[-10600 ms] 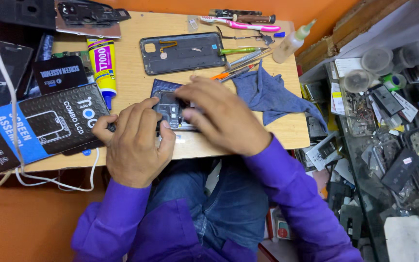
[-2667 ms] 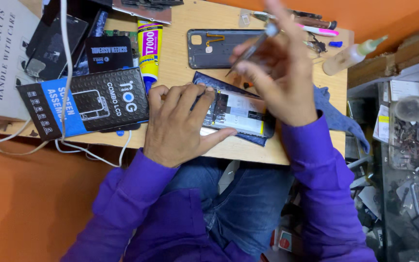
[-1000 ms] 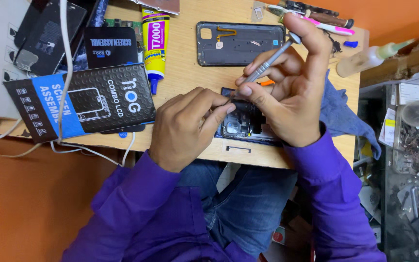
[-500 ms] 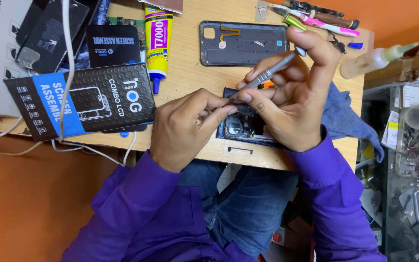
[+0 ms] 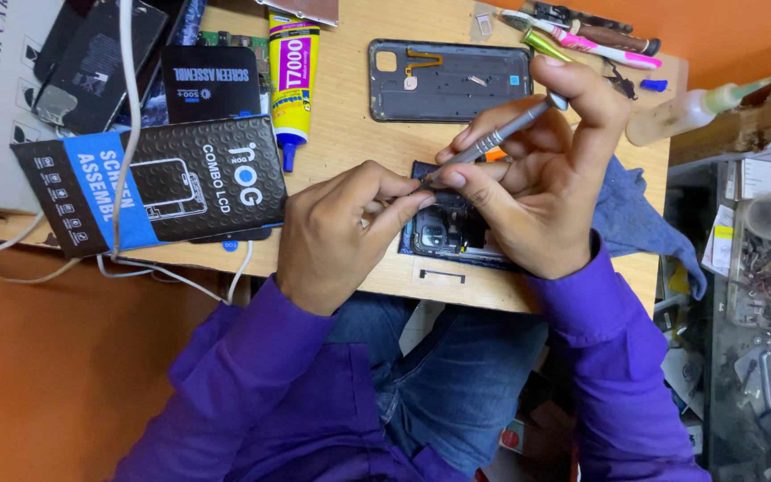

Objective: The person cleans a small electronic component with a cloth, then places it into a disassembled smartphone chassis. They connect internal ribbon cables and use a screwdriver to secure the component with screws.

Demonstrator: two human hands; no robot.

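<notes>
An opened phone with its insides showing lies at the near edge of the wooden table. My left hand rests on the phone's left end, thumb and forefinger pinched together at the tip of the tool. My right hand grips a slim grey metal screwdriver, slanted down to the left, its tip at the phone's top left part. The phone's dark back cover lies separately, farther back on the table.
A black and blue spare-part box lies left, a yellow glue tube behind it. Tools and a toothbrush sit at the back right, a small squeeze bottle beside them, a blue cloth right. A white cable crosses the box.
Over ten seconds my right hand left the phone, picked up the screwdriver and brought its tip down to the phone. In the last second both hands barely shift.
</notes>
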